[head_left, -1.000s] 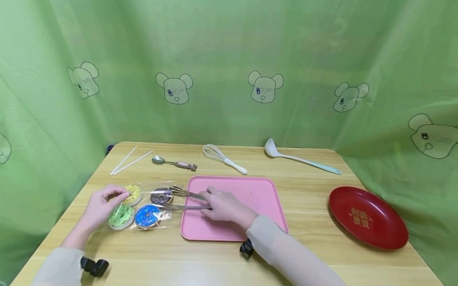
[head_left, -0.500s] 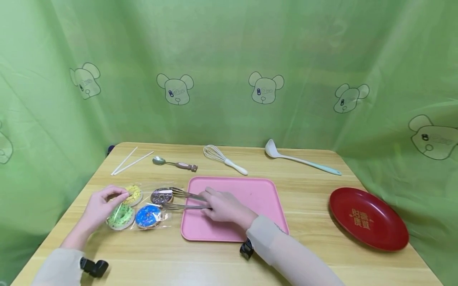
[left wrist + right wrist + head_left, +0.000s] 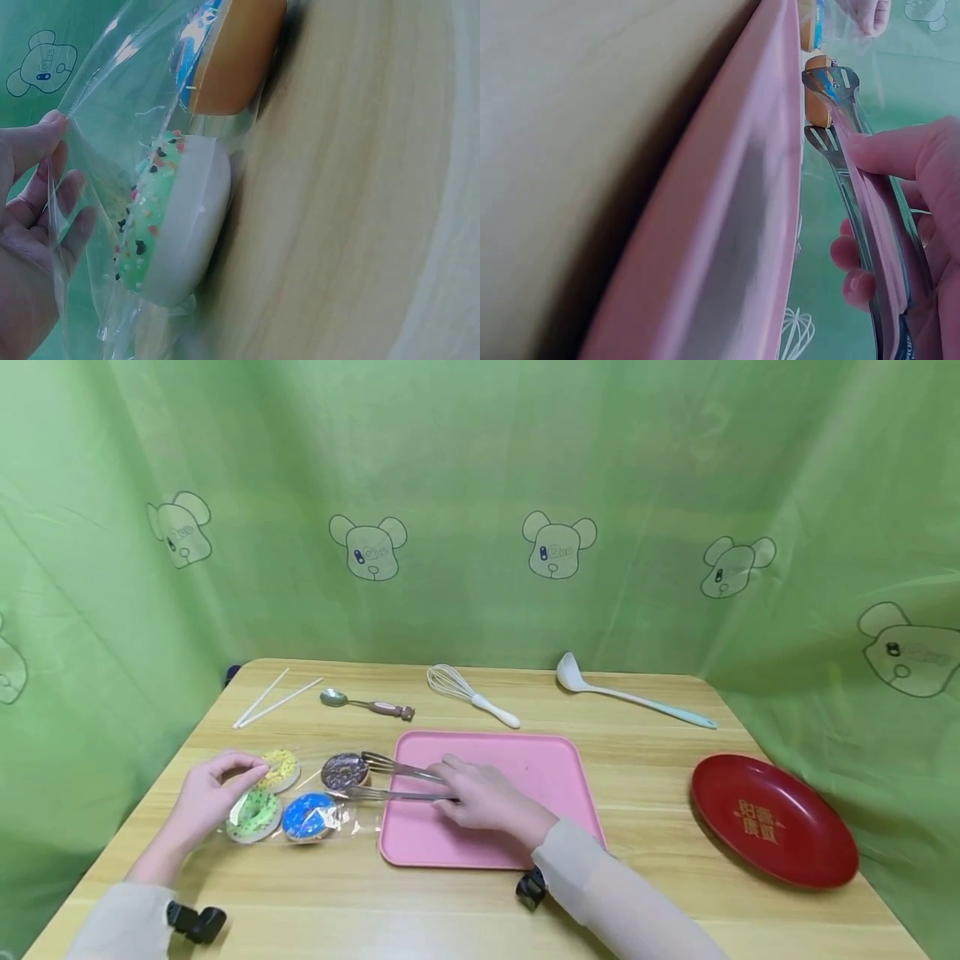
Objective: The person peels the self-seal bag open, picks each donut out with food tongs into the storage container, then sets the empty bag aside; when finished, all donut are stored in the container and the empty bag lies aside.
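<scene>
In the head view my left hand (image 3: 213, 789) pinches the edge of a clear plastic bag (image 3: 97, 161) between thumb and fingers. Yellow (image 3: 281, 770), green (image 3: 255, 816) and blue (image 3: 309, 817) toy donuts lie at the bag, with the film over at least the green and blue ones. My right hand (image 3: 480, 793) grips metal tongs (image 3: 412, 796) above the pink tray. The spread tips of the tongs stand at the right side of a chocolate donut (image 3: 343, 772), one towards the back and one towards the front. Whether they touch it, I cannot tell.
A pink tray (image 3: 540, 839) lies mid-table under my right hand. Along the back are two white sticks (image 3: 281, 700), a spoon (image 3: 375, 705), a whisk (image 3: 480, 700) and a ladle (image 3: 630, 695). The red oval plate (image 3: 810, 835) sits at the right.
My right hand and the tongs have shifted a little to the right. The chocolate donut has slid slightly right with them. My left hand stays almost in place on the bag.
</scene>
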{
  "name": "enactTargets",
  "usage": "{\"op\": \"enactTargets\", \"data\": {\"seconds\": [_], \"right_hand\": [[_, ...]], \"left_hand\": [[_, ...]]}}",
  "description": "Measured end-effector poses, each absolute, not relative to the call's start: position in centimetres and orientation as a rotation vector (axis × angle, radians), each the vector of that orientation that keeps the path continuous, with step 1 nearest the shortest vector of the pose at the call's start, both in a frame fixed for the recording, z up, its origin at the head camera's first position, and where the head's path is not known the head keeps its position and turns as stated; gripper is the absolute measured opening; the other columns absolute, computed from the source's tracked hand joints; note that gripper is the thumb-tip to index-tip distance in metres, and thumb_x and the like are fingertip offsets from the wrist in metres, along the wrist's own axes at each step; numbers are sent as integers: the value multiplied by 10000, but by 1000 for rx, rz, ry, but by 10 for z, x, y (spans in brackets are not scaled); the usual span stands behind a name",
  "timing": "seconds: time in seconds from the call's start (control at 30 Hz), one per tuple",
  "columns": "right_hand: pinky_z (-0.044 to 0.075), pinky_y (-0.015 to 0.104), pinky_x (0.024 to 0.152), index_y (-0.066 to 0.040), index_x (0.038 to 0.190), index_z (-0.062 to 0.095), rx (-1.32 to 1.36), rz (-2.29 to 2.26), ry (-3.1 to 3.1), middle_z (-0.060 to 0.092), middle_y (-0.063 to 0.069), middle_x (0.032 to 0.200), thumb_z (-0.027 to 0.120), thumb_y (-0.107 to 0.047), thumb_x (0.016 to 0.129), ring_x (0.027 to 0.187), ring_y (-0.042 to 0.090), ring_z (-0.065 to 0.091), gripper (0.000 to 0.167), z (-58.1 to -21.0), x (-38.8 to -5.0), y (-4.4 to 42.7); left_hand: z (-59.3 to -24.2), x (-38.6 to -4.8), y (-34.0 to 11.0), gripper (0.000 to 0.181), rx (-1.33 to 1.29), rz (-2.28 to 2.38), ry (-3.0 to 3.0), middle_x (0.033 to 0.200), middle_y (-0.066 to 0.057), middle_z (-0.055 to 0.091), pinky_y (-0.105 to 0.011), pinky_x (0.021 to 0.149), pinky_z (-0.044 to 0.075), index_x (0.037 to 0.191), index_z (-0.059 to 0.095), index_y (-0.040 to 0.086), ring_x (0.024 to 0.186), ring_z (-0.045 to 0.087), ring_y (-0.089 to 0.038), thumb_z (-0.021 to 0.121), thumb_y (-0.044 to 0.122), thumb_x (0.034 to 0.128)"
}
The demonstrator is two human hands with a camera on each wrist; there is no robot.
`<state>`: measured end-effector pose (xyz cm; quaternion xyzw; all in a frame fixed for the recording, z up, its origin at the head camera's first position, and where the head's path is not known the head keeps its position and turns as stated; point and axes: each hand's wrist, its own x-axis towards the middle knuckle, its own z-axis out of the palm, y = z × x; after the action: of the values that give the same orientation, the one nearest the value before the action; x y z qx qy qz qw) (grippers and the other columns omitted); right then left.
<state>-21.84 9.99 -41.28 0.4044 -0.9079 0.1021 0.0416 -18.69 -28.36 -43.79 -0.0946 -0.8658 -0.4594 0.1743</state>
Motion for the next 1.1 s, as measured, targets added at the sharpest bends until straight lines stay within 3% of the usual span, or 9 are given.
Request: {"op": "enactTargets", "data": {"seconds": [0.2,0.53,1.1], "right_hand": [[429,217,551,-149,1261,530,1182,389,-2768,515,-25,912,638,-296,872,637,67,453,430,-411,-212,124],[464,262,617,-164,1245,539,1042,475,-2747,533,-21,921,658,-280,855,674,72,463,424,-411,-201,174],[355,240,502,-124,1193,576,703,477,-2756,484,-36,828,746,-225,785,611,83,418,453,-417,-179,276]], "left_hand": [[-437,-187,-283,183,-244,-1328,-2468,947,7,654,-87,789,417,979,658,18,882,552,9,645,177,887],[-436,-185,-284,183,-231,-1327,-2465,940,27,649,-77,780,415,983,654,13,878,547,20,647,168,886],[-438,-186,-286,204,-233,-1333,-2470,958,4,647,-87,772,426,1000,647,17,885,547,7,640,189,891]]}}
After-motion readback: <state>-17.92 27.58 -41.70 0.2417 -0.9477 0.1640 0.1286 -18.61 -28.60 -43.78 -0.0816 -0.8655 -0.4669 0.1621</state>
